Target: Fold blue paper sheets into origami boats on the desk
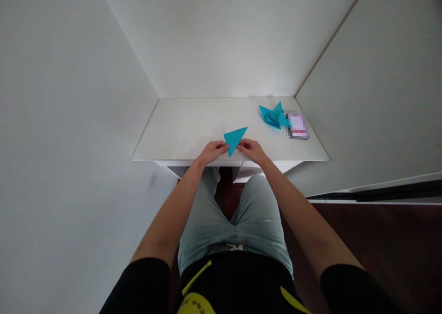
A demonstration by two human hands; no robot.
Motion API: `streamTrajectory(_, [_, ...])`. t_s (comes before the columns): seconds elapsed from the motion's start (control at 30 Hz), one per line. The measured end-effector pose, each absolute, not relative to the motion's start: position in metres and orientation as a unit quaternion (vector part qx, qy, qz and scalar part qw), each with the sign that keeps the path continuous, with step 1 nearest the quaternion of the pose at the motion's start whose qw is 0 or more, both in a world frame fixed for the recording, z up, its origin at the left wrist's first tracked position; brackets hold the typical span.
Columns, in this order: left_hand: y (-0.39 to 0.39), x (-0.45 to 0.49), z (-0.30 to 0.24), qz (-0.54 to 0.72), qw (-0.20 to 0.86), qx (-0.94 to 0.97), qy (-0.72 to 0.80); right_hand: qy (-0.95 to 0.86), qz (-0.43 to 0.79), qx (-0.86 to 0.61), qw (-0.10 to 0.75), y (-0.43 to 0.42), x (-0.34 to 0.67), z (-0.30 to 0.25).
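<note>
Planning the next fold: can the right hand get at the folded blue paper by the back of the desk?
Probably yes. Nothing shows between the right hand and the folded blue paper on the white desktop, though that hand now pinches the blue paper triangle.

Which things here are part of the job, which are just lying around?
In use: blue paper triangle, pinched by left hand and right hand.

Lying about: folded blue paper, blurred card, white desk.
</note>
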State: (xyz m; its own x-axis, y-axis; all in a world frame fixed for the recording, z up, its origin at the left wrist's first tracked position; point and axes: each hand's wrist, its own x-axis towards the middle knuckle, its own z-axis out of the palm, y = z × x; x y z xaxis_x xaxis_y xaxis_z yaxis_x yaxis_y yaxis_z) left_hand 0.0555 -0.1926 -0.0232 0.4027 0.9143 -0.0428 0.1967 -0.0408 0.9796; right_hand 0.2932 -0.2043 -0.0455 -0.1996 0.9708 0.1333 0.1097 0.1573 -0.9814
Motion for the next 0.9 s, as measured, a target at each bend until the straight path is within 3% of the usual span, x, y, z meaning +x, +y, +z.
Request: streamTrajectory(0.9, [-0.1945, 0.0569, -0.0216, 0.338, 0.531, 0.637, 0.445, -0.620, 0.458, -0.450, 0.451, -0.2059, 0.2938, -0.0415])
